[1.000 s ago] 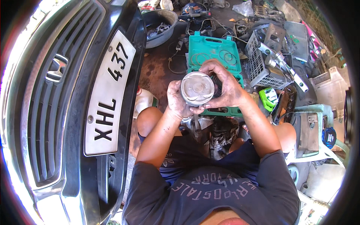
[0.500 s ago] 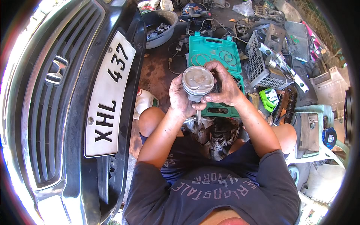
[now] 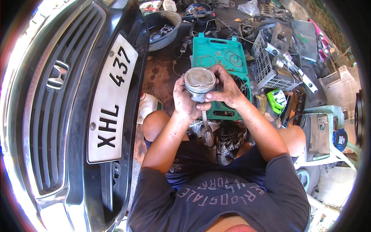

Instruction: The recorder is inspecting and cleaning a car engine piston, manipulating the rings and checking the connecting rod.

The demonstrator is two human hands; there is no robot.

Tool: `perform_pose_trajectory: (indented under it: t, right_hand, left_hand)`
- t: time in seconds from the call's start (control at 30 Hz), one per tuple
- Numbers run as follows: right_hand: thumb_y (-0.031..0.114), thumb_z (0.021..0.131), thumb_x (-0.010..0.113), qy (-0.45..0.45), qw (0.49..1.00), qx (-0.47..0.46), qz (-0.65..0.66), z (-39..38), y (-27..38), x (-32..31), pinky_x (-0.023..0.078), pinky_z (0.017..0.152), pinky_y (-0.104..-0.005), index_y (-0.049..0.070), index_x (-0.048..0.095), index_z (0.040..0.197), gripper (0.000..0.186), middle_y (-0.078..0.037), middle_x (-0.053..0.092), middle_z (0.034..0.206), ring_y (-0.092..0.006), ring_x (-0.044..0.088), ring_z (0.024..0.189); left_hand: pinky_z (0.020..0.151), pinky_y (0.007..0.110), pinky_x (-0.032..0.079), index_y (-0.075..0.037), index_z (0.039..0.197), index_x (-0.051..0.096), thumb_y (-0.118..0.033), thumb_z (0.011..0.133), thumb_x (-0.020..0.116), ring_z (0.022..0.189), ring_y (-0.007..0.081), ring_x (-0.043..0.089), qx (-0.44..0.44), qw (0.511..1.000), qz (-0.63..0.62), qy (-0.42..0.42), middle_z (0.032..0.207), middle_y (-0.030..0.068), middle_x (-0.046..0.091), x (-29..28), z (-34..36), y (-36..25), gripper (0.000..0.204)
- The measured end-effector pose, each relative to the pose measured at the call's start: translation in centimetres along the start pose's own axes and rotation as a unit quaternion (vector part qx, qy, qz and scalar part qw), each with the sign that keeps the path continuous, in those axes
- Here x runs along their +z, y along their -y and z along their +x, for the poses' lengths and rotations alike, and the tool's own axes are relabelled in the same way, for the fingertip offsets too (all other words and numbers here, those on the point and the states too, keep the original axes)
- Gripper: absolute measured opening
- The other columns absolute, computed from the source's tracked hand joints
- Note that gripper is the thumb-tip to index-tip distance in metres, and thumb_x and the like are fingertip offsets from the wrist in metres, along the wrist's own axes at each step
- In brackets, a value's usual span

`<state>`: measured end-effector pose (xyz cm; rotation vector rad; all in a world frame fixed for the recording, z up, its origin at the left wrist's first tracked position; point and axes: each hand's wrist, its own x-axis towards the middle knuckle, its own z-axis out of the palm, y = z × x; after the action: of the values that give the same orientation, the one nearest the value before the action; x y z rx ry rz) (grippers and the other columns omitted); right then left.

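A grey metal piston (image 3: 199,80) is held up in front of me, its round crown facing upward and ring grooves around its side. My left hand (image 3: 184,99) wraps the piston's left side and underside, fingers curled. From the right, my right hand (image 3: 227,87) grips the piston with the thumb low on its side and the fingers behind it. A connecting rod (image 3: 205,120) hangs below the piston, its big end (image 3: 208,136) between my legs. Beyond my hands lies an opened green tool case (image 3: 220,52), with thin piston rings (image 3: 234,58) on its lid.
A car's front bumper and grille (image 3: 69,100) fill the left side. A white jug (image 3: 148,104) stands by my left knee. A grey basin (image 3: 168,38) holds metal parts. To the right are a grey crate (image 3: 266,73), a bright green container (image 3: 276,101) and a pale green plastic chair (image 3: 334,116).
The piston has moved slightly left and its crown has tilted a little away from me. My right hand has shifted left with it, and both hands keep their hold.
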<state>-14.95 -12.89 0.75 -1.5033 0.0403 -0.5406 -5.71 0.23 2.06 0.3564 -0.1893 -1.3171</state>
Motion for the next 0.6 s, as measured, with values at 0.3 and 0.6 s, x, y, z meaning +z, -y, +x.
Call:
perform_pose_trajectory:
  t: [0.3,0.6]
  right_hand:
    - [0.020,0.052,0.086,-0.010,0.999,-0.006,-0.040,0.12,0.34,-0.12,0.034,0.071,-0.0223,0.009,0.047,0.096,0.060,0.005,0.045,0.087,-0.0065,0.035,0.077]
    - [0.021,0.051,0.085,-0.044,0.993,-0.035,-0.103,0.12,0.55,0.65,0.035,0.068,-0.0234,0.009,0.047,0.090,0.055,0.003,0.044,0.082,-0.0084,0.036,0.074]
  left_hand:
    - [0.031,0.022,0.033,-0.005,0.120,0.052,-0.051,0.086,0.036,0.060,0.0194,0.060,-0.004,1.000,-0.018,0.000,0.104,0.0186,0.062,-0.13,0.13,0.00,0.060]
    - [0.035,0.022,0.029,-0.009,0.120,0.053,-0.056,0.084,0.037,0.059,0.0170,0.056,0.007,1.000,0.008,0.004,0.106,0.0149,0.061,-0.61,0.05,-0.32,0.061]
